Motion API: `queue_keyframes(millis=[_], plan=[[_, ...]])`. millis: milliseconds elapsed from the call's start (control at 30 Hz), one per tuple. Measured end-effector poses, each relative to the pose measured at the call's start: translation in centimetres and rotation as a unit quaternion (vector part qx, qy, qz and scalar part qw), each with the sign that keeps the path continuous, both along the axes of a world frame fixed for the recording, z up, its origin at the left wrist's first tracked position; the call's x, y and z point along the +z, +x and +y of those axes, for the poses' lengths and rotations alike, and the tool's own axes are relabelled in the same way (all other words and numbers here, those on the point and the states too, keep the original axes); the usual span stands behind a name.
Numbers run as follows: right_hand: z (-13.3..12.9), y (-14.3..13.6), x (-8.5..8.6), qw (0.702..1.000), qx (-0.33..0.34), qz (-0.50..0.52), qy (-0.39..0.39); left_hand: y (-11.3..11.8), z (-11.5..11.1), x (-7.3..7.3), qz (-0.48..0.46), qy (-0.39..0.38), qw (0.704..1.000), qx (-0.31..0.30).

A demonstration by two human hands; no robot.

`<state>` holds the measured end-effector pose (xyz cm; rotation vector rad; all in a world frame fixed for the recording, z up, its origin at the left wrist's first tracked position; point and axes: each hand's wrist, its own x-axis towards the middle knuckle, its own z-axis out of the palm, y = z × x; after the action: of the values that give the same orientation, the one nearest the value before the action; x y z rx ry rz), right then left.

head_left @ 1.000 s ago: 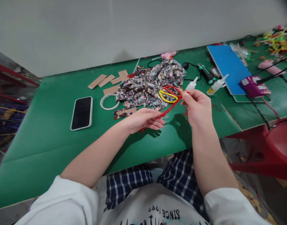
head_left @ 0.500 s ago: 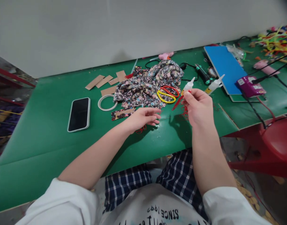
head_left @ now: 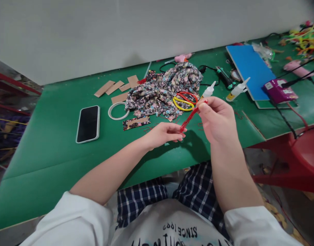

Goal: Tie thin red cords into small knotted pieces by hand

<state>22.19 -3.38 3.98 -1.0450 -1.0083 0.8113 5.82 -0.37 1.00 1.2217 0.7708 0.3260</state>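
Note:
A bundle of red threads (head_left: 190, 119) slants between my two hands above the green table. Its upper end is pinched between the thumb and fingers of my right hand (head_left: 217, 114). My left hand (head_left: 166, 134) has the lower end between thumb and fingertips. Scissors with red and yellow handles (head_left: 183, 104) lie on the crumpled floral fabric (head_left: 157, 94) just beyond my hands. Loose red threads (head_left: 146, 128) are on the table by a floral-covered strip (head_left: 136, 123). One white glue bottle (head_left: 208, 90) is partly hidden behind my right hand; another glue bottle (head_left: 236, 92) is to its right.
A phone (head_left: 88, 124) and a tape roll (head_left: 118, 111) lie at the left, with several cardboard pieces (head_left: 104, 88) behind. At the right are a green-black cutter (head_left: 224, 78), a blue board (head_left: 250, 70), a purple box (head_left: 280, 91) with cables and a red stool (head_left: 307, 148).
My left hand has moved right and closed on the lower end of the red threads. The bundle now stretches between both hands, and the view has shifted slightly.

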Motion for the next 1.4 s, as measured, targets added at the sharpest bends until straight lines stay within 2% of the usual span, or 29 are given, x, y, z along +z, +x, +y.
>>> queue_keyframes(millis=[267, 633, 767, 900, 1067, 1267, 1333, 1400], plan=[[0.1, 0.7, 0.1, 1.000, -0.011, 0.014, 0.008, 0.0, 0.1, -0.5, 0.022, -0.009, 1.000, 0.013], [0.3, 1.5, 0.2, 0.999, -0.027, 0.039, 0.012, -0.1, 0.2, -0.2, 0.051, 0.027, 0.998, 0.006], [0.5, 1.8, 0.0, 0.996, -0.035, 0.082, 0.007, -0.2, 0.3, -0.1, 0.061, 0.055, 0.997, 0.007], [0.6, 2.2, 0.0, 0.994, -0.038, 0.106, -0.008, -0.7, 0.8, 0.4, 0.104, 0.115, 0.988, -0.026], [0.6, 2.8, 0.1, 0.989, -0.043, 0.144, -0.017, -1.8, 1.6, 1.4, 0.209, 0.255, 0.940, -0.085], [0.5, 3.1, 0.2, 0.986, -0.075, 0.149, -0.020, -3.0, 2.6, 2.7, 0.292, 0.373, 0.868, -0.150], [0.5, 2.9, 0.1, 0.986, -0.077, 0.146, -0.025, -3.3, 2.9, 3.0, 0.310, 0.399, 0.850, -0.151], [0.4, 2.5, 0.1, 0.989, -0.075, 0.128, -0.021, -3.5, 3.1, 2.9, 0.327, 0.440, 0.827, -0.123]])
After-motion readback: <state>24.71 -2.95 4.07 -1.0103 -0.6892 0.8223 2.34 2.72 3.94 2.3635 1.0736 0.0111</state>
